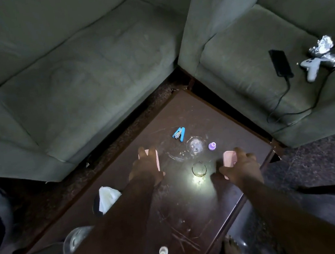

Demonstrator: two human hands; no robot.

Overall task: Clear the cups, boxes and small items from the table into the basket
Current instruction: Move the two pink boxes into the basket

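On the dark wooden table (195, 211) my left hand (145, 168) lies over a pink box (156, 159), fingers on top of it. My right hand (243, 165) grips a second pink box (228, 158) near the table's right edge. Between the hands stands a clear glass cup (199, 168) under a bright glare. Farther back are another clear glass (195, 145), a small purple bottle (212, 146) and a blue stapler (179, 133). A white tissue in a dark cup (107, 198) sits at the left. No basket is in view.
A small pale cap (163, 252) lies near the table's front. A glass (76, 239) stands at the lower left. Green sofas border the table at the back; the right one holds a phone on a cable (280, 62), a white game controller (311, 67) and crumpled foil (323, 48).
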